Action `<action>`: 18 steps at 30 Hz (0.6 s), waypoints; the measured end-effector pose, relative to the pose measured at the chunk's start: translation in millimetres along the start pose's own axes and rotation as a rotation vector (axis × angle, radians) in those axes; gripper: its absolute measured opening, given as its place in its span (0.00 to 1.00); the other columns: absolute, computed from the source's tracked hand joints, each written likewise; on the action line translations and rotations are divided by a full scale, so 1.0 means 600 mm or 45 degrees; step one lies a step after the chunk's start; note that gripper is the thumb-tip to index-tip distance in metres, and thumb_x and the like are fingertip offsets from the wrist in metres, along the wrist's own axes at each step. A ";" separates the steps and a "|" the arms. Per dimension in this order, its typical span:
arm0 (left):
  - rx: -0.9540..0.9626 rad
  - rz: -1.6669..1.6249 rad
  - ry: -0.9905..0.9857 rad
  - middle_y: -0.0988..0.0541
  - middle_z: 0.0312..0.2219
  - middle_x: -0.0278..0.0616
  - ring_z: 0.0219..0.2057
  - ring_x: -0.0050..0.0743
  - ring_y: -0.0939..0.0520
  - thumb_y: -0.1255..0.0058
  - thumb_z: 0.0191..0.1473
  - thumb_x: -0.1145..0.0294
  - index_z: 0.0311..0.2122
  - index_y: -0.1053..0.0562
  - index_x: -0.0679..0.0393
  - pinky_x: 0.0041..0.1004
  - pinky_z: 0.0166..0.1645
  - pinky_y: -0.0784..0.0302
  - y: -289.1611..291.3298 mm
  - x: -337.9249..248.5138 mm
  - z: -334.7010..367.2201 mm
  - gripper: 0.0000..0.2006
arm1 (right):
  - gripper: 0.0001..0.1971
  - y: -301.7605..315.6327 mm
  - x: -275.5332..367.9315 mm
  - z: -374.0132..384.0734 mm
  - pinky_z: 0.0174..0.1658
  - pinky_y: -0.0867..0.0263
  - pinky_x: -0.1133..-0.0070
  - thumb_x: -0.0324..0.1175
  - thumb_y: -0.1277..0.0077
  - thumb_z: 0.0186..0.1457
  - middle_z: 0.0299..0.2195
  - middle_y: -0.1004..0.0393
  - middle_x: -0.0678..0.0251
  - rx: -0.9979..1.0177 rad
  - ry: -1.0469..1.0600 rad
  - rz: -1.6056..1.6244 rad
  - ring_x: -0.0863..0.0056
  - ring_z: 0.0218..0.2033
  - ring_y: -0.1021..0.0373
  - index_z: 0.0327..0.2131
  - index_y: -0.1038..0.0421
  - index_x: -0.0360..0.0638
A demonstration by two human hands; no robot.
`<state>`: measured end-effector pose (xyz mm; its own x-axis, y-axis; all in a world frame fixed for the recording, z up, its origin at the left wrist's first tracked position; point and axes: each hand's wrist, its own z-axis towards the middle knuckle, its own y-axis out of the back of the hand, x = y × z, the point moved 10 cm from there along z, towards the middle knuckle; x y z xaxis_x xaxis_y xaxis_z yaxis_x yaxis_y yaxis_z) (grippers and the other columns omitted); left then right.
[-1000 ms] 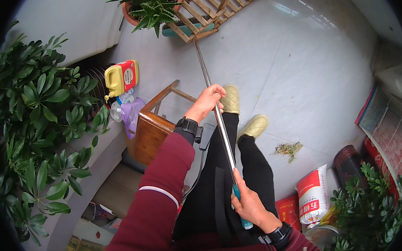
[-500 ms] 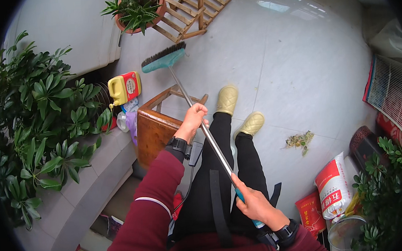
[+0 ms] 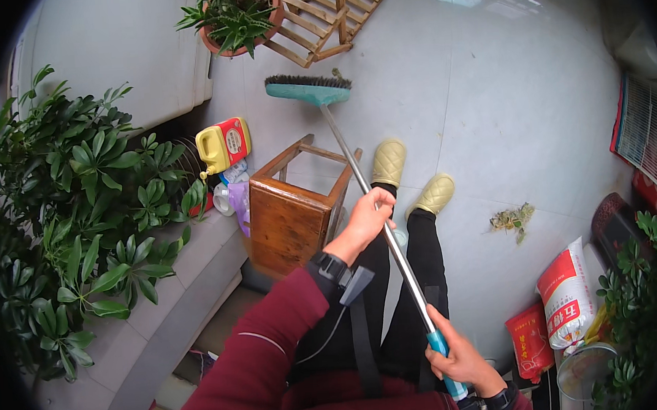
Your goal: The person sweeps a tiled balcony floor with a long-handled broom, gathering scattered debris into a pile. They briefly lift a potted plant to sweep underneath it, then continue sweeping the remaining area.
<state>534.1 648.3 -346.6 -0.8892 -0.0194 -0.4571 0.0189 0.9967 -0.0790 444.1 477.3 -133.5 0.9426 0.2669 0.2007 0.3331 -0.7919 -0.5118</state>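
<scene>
Broom: slants across the middle, its teal head out over the tiles; whether the bristles touch down is hard to tell from above.
Left hand: fingers curled around the metal pole, partway down.
Right hand: closed around the teal grip near the pole's near end.
Feet: pale yellow shoes, right of the pole.
Debris: dry leaves in a small heap, right of the shoes.
Left side: wooden stool, yellow jug, leafy plant.
Far end: potted aloe beside a slatted rack.
Right side: red-and-white sack next to a red packet.
</scene>
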 end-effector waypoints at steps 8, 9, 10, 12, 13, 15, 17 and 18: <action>-0.194 0.110 0.228 0.33 0.27 0.38 0.20 0.24 0.27 0.59 0.50 0.74 0.48 0.42 0.52 0.26 0.22 0.27 0.163 -0.012 0.026 0.18 | 0.37 -0.039 0.096 0.183 0.13 0.47 0.86 0.22 0.59 0.50 0.21 0.41 0.67 0.322 0.114 0.883 0.85 0.12 0.45 0.61 0.61 0.57; -0.171 0.119 0.273 0.34 0.27 0.37 0.21 0.25 0.27 0.59 0.50 0.73 0.46 0.41 0.52 0.26 0.22 0.28 0.164 -0.008 0.042 0.16 | 0.36 -0.041 0.101 0.206 0.13 0.48 0.87 0.23 0.59 0.51 0.23 0.41 0.68 0.346 0.107 1.070 0.86 0.12 0.46 0.61 0.61 0.57; -0.143 0.114 0.306 0.34 0.27 0.37 0.21 0.26 0.27 0.59 0.51 0.73 0.44 0.39 0.52 0.27 0.22 0.28 0.159 -0.005 0.058 0.14 | 0.34 -0.041 0.100 0.219 0.13 0.49 0.88 0.24 0.60 0.52 0.24 0.42 0.68 0.365 0.099 1.258 0.87 0.13 0.47 0.61 0.60 0.58; -0.036 0.282 0.331 0.33 0.28 0.36 0.21 0.27 0.27 0.59 0.51 0.72 0.40 0.37 0.54 0.29 0.23 0.26 0.115 0.006 0.090 0.09 | 0.33 -0.030 0.100 0.203 0.16 0.46 0.88 0.25 0.62 0.54 0.22 0.45 0.70 0.483 0.184 1.647 0.87 0.14 0.47 0.61 0.61 0.59; 0.010 0.346 0.309 0.32 0.28 0.36 0.21 0.28 0.27 0.59 0.50 0.72 0.34 0.35 0.55 0.31 0.24 0.24 0.074 0.013 0.104 0.05 | 0.33 -0.009 0.087 0.183 0.15 0.45 0.89 0.25 0.63 0.54 0.22 0.45 0.70 0.451 0.229 1.759 0.88 0.14 0.47 0.61 0.61 0.59; 0.011 0.371 0.156 0.29 0.20 0.42 0.19 0.35 0.24 0.60 0.50 0.71 0.28 0.34 0.58 0.33 0.24 0.23 -0.015 0.020 0.111 0.04 | 0.33 0.031 0.053 0.133 0.13 0.45 0.90 0.25 0.64 0.54 0.22 0.46 0.69 0.361 0.309 1.889 0.89 0.12 0.47 0.61 0.61 0.59; 0.036 0.692 0.131 0.24 0.23 0.51 0.21 0.44 0.20 0.61 0.51 0.69 0.32 0.33 0.61 0.36 0.27 0.23 -0.102 0.037 0.106 0.07 | 0.33 0.055 0.005 0.074 0.12 0.45 0.90 0.25 0.64 0.54 0.23 0.46 0.68 0.219 0.352 2.029 0.89 0.11 0.47 0.61 0.62 0.59; 0.140 0.698 0.192 0.24 0.22 0.53 0.23 0.46 0.20 0.62 0.52 0.69 0.32 0.32 0.61 0.38 0.27 0.24 -0.154 0.057 0.091 0.08 | 0.33 0.061 -0.021 0.046 0.12 0.46 0.90 0.25 0.64 0.54 0.23 0.46 0.68 0.127 0.379 2.111 0.89 0.11 0.46 0.61 0.62 0.59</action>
<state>526.8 551.0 -403.6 -0.7913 0.5169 -0.3265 0.5353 0.8438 0.0385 445.3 460.0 -177.9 0.2208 -0.8725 -0.4360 -0.9304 -0.0543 -0.3624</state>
